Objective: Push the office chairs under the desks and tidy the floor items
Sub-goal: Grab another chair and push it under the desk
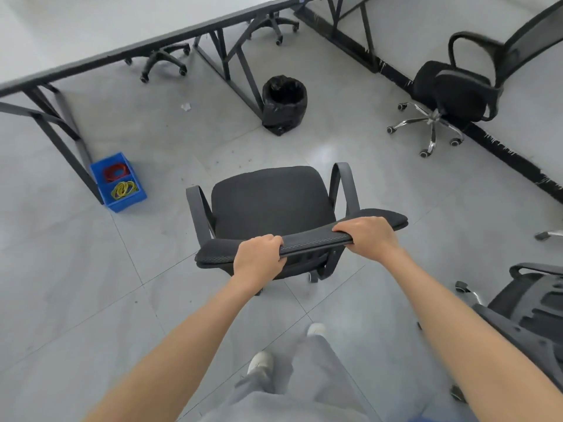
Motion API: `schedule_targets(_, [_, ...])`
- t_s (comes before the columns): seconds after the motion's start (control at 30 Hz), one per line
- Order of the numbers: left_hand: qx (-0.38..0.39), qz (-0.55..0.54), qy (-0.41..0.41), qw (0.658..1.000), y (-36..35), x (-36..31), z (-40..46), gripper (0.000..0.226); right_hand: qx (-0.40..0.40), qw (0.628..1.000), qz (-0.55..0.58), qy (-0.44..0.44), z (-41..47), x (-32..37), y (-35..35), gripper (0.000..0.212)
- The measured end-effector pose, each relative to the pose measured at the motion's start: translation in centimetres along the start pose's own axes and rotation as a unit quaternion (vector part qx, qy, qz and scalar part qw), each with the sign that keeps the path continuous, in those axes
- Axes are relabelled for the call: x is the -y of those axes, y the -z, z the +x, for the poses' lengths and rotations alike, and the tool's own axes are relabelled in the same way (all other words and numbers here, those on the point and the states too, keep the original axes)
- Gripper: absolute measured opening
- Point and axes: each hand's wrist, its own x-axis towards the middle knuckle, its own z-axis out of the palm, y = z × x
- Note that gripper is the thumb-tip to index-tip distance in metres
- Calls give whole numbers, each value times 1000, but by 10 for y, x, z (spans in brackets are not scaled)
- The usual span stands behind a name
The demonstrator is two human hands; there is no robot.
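both hands, left hand (259,257) and right hand (365,236), grip closed over the top edge of the office chair (271,202) backrest, chair on open floor short of the bench (122,25). castered base should roll light (may swivel); high backrest hold suits steering. blue bin (118,181) sits beside a bench leg.

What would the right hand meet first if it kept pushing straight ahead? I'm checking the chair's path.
Probably the bin: the right hand grips the chair backrest facing it, though depth is unclear.
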Motion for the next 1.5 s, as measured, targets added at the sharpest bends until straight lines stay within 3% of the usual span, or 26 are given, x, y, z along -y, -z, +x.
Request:
schedule_targets(0.3, [-27, -24, 92, 995, 20, 5, 120, 32, 8, 994, -25, 108, 158, -70, 32, 27])
schedule_targets(0.5, [-14, 37, 179, 983, 44, 55, 167, 28, 18, 987, -32, 158, 255, -91, 51, 28])
schedule_targets(0.67, [-36, 37, 189, 981, 57, 91, 228, 30, 2, 984, -23, 174, 343, -94, 63, 31])
schedule_targets(1.3, [-35, 10, 208, 977, 154, 396, 388, 22, -20, 986, 43, 161, 630, 69, 92, 35])
schedule_targets(1.5, [-40, 15, 223, 974, 176, 482, 439, 17, -75, 982, 60, 160, 710, 111, 98, 27])
